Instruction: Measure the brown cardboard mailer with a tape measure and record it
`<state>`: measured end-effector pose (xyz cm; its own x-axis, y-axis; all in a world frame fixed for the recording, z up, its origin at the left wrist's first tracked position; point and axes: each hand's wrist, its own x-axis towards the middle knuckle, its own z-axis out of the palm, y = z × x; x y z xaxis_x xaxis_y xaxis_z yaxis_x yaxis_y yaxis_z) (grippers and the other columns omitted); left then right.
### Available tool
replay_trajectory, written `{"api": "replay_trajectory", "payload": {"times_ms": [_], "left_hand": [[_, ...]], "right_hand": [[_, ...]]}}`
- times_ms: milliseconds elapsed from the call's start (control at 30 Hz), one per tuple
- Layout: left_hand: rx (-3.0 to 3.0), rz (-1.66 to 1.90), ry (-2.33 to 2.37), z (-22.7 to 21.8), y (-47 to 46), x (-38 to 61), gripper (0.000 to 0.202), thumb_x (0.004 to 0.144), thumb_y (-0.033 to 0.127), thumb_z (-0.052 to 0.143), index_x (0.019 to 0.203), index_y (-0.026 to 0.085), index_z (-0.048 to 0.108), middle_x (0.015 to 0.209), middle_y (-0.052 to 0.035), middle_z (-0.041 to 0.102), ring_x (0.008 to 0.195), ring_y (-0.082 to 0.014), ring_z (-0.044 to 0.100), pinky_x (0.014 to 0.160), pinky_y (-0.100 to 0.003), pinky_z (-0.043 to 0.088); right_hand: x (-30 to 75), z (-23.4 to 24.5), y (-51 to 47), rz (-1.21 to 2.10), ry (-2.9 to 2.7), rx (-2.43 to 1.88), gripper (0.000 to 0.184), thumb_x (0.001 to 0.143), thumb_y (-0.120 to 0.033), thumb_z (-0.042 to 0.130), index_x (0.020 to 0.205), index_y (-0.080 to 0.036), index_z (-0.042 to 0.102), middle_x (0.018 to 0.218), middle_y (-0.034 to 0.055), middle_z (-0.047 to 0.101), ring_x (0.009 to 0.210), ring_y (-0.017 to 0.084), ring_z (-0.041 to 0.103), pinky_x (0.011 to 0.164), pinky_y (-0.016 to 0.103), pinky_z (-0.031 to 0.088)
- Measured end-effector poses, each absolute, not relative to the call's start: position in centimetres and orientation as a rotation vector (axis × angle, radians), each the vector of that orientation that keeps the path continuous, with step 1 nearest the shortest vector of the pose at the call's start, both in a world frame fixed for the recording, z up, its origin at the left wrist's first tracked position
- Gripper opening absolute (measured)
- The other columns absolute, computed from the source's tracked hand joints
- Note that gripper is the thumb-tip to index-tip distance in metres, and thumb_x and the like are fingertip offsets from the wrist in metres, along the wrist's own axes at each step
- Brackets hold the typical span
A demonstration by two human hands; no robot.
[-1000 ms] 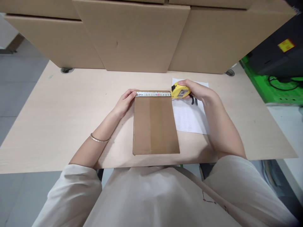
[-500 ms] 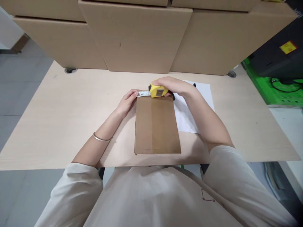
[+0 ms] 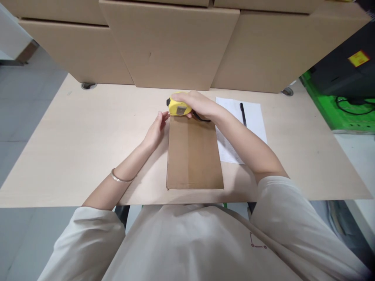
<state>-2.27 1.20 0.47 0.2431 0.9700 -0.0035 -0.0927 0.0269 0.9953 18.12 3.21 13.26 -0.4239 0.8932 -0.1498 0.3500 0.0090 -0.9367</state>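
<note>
A flat brown cardboard box [image 3: 195,156] lies on the table before me, a strip of tape running down its top. My right hand [image 3: 195,103] is closed around a yellow tape measure [image 3: 179,108] at the box's far left corner. The blade is no longer visible outside the case, and a black wrist strap [image 3: 202,118] hangs beneath the fingers. Beside the same corner, my left hand [image 3: 155,130] has its fingers stretched out with thumb apart. Whether its fingertips touch the box or the tape measure's front, I cannot tell.
A printed paper sheet [image 3: 254,117] with a black pen [image 3: 243,113] on it lies right of the box, partly under my right forearm. Large cardboard boxes [image 3: 172,50] stand stacked along the table's [image 3: 88,156] back edge. A green crate [image 3: 351,117] is at the right.
The tape measure moved left in my right hand, and its short length of blade went back into the case. My left hand let go of the blade end. More of the pen shows.
</note>
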Motion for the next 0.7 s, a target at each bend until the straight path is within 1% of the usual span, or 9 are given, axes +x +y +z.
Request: {"api": "replay_trajectory", "payload": {"times_ms": [100, 167, 233, 333, 400, 500, 567, 633, 700], "left_hand": [[1.248, 1.035, 1.092, 1.3, -3.4, -5.4, 0.078, 0.099, 0.091, 0.051, 0.143, 0.029, 0.07, 0.162, -0.0143, 0.066, 0.164, -0.0386, 0.051, 0.144, -0.06, 0.032], [1.43, 0.977, 1.029, 1.7, -7.5, -7.9, 0.075, 0.098, 0.086, 0.06, 0.154, 0.036, 0.063, 0.168, -0.0116, 0.059, 0.166, -0.0385, 0.049, 0.144, -0.062, 0.033], [1.678, 0.88, 0.937, 1.5, -11.4, -9.9, 0.097, 0.081, 0.081, 0.086, 0.165, 0.046, 0.052, 0.17, -0.0113, 0.052, 0.165, -0.042, 0.048, 0.142, -0.065, 0.038], [1.907, 0.778, 1.0, 0.7, -15.8, -10.9, 0.13, 0.066, 0.066, 0.105, 0.174, 0.051, 0.035, 0.171, -0.0138, 0.048, 0.163, -0.0468, 0.049, 0.133, -0.072, 0.048], [1.914, 0.808, 1.107, 0.1, -17.4, -10.4, 0.114, 0.074, 0.058, 0.103, 0.17, 0.045, 0.044, 0.162, -0.0152, 0.058, 0.154, -0.0444, 0.059, 0.125, -0.071, 0.057], [1.795, 0.87, 1.283, 0.0, -18.1, -9.5, 0.065, 0.089, 0.051, 0.093, 0.147, 0.031, 0.071, 0.134, -0.0124, 0.079, 0.121, -0.0332, 0.079, 0.104, -0.054, 0.07], [1.677, 0.905, 1.39, 0.3, -17.9, -9.2, 0.041, 0.095, 0.051, 0.087, 0.129, 0.026, 0.082, 0.12, -0.0093, 0.086, 0.101, -0.0274, 0.082, 0.093, -0.045, 0.071], [1.524, 0.983, 1.509, 0.8, -17.1, -9.0, 0.034, 0.101, 0.052, 0.079, 0.122, 0.026, 0.085, 0.125, -0.0085, 0.087, 0.111, -0.0291, 0.082, 0.104, -0.046, 0.069], [1.375, 1.108, 1.519, 1.4, -15.7, -8.7, 0.044, 0.104, 0.059, 0.071, 0.134, 0.028, 0.081, 0.149, -0.0084, 0.079, 0.148, -0.0331, 0.07, 0.127, -0.049, 0.057]], "right_hand": [[21.0, 13.0, 3.6, 1.405, -1.599, -1.165, 0.038, 0.107, -0.056, 0.059, 0.092, -0.022, 0.064, 0.084, 0.0059, 0.068, 0.067, 0.017, 0.057, 0.062, 0.031, 0.046], [23.5, 12.7, 4.0, 1.366, -1.49, -1.121, 0.033, 0.108, -0.052, 0.057, 0.097, -0.021, 0.063, 0.092, 0.0087, 0.071, 0.078, 0.02, 0.068, 0.07, 0.031, 0.054], [25.9, 12.2, 4.3, 1.344, -1.382, -1.173, 0.032, 0.109, -0.051, 0.058, 0.097, -0.022, 0.061, 0.094, 0.01, 0.071, 0.087, 0.022, 0.074, 0.076, 0.031, 0.057], [28.0, 10.7, 4.3, 1.404, -1.24, -1.334, 0.035, 0.103, -0.056, 0.066, 0.094, -0.023, 0.058, 0.09, 0.0087, 0.071, 0.084, 0.023, 0.073, 0.069, 0.03, 0.056], [28.3, 9.5, 4.0, 1.423, -1.219, -1.372, 0.041, 0.094, -0.063, 0.071, 0.092, -0.024, 0.059, 0.087, 0.0067, 0.07, 0.076, 0.021, 0.069, 0.06, 0.029, 0.052], [28.1, 8.8, 3.3, 1.336, -1.231, -1.361, 0.047, 0.087, -0.071, 0.071, 0.09, -0.025, 0.06, 0.083, 0.0046, 0.069, 0.07, 0.02, 0.063, 0.055, 0.028, 0.048], [28.1, 9.4, 2.5, 1.279, -1.2, -1.376, 0.042, 0.088, -0.065, 0.07, 0.09, -0.025, 0.061, 0.083, 0.0042, 0.07, 0.071, 0.019, 0.063, 0.056, 0.027, 0.049], [28.3, 10.5, 1.3, 1.243, -1.132, -1.384, 0.031, 0.091, -0.054, 0.067, 0.089, -0.024, 0.061, 0.081, 0.0039, 0.069, 0.071, 0.018, 0.062, 0.057, 0.027, 0.05], [28.7, 11.7, -0.4, 1.221, -1.06, -1.357, 0.024, 0.093, -0.048, 0.062, 0.088, -0.024, 0.061, 0.079, 0.0039, 0.067, 0.069, 0.018, 0.061, 0.057, 0.029, 0.052]]}}
